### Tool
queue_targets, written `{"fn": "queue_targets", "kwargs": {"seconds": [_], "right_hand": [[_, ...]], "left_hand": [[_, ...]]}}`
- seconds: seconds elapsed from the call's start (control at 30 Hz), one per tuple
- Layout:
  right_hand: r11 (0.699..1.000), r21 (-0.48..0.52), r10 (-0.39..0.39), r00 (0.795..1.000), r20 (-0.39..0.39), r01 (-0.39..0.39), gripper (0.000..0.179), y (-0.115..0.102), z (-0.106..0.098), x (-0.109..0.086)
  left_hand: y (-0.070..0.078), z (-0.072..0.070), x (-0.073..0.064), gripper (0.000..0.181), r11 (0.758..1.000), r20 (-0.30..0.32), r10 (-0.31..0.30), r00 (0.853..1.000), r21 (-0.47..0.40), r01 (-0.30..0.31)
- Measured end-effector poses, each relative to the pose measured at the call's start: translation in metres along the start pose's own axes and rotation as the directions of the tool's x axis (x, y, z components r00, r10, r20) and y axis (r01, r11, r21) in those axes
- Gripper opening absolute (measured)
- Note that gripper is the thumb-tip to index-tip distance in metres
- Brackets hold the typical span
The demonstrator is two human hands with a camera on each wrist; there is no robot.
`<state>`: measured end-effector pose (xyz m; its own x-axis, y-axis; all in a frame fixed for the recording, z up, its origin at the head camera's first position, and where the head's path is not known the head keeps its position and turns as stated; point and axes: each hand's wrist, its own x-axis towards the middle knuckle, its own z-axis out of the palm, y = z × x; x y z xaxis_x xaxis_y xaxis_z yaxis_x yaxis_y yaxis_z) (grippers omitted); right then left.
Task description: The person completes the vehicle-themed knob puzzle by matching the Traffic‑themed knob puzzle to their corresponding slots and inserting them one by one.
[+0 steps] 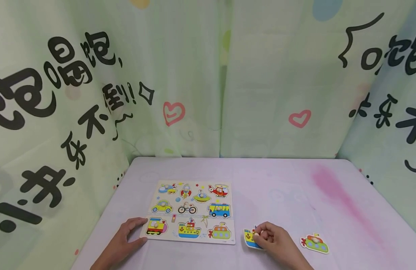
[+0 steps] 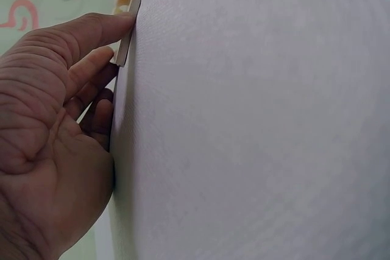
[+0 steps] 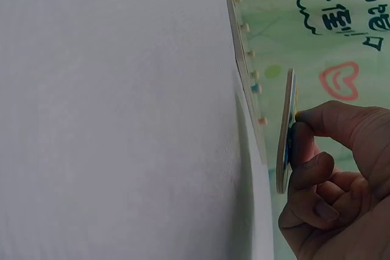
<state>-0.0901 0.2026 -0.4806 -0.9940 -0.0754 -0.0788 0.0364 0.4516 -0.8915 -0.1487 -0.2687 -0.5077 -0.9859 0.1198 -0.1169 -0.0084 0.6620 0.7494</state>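
In the head view, my left hand (image 1: 121,242) is at the left edge of a wooden peg puzzle board (image 1: 194,240), thumb and fingertips touching it. The left wrist view shows the fingertips of that hand (image 2: 67,101) against the board's rim (image 2: 129,41). My right hand (image 1: 278,240) pinches a boat puzzle piece (image 1: 250,240) right of the board, its fingers covering the piece's right part. Seen edge-on in the right wrist view, the boat piece (image 3: 284,138) is raised off the table, thumb and finger of the right hand (image 3: 341,175) on its picture side.
A green submarine puzzle piece (image 1: 315,244) lies on the table right of my right hand. The board bears vehicle pictures, several with knobs. The white table (image 1: 278,176) has a pink smear at right, and printed curtains (image 1: 201,75) stand behind and on both sides.
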Motion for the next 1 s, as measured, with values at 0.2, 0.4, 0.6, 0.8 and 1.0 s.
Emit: {"fn": "queue_targets", "kwargs": {"seconds": [0.2,0.4,0.6,0.8,1.0], "right_hand": [[0.999,-0.027,-0.045,0.998,0.049,0.047,0.015,-0.009,0.012,0.005],[0.997,-0.023,-0.066,0.992,0.111,0.069,0.015,-0.022,0.029,0.011],[0.994,-0.012,-0.104,0.982,0.158,0.107,0.013,-0.032,0.047,0.017],[0.987,0.014,-0.162,0.972,0.173,0.162,0.015,-0.039,0.062,0.023],[0.986,0.011,-0.167,0.970,0.175,0.168,0.015,-0.046,0.076,0.031]], "left_hand": [[0.001,-0.001,0.000,0.059,1.000,0.003,0.008,1.000,-0.001,-0.008],[0.001,-0.002,0.000,0.058,1.000,0.003,0.017,1.000,-0.015,-0.017],[-0.001,-0.001,-0.001,0.058,1.000,0.005,0.019,1.000,-0.013,-0.019],[-0.001,0.000,-0.002,0.057,1.000,0.003,0.016,1.000,-0.003,-0.016],[-0.001,0.000,-0.003,0.057,1.000,-0.004,0.017,1.000,-0.005,-0.017]]}}
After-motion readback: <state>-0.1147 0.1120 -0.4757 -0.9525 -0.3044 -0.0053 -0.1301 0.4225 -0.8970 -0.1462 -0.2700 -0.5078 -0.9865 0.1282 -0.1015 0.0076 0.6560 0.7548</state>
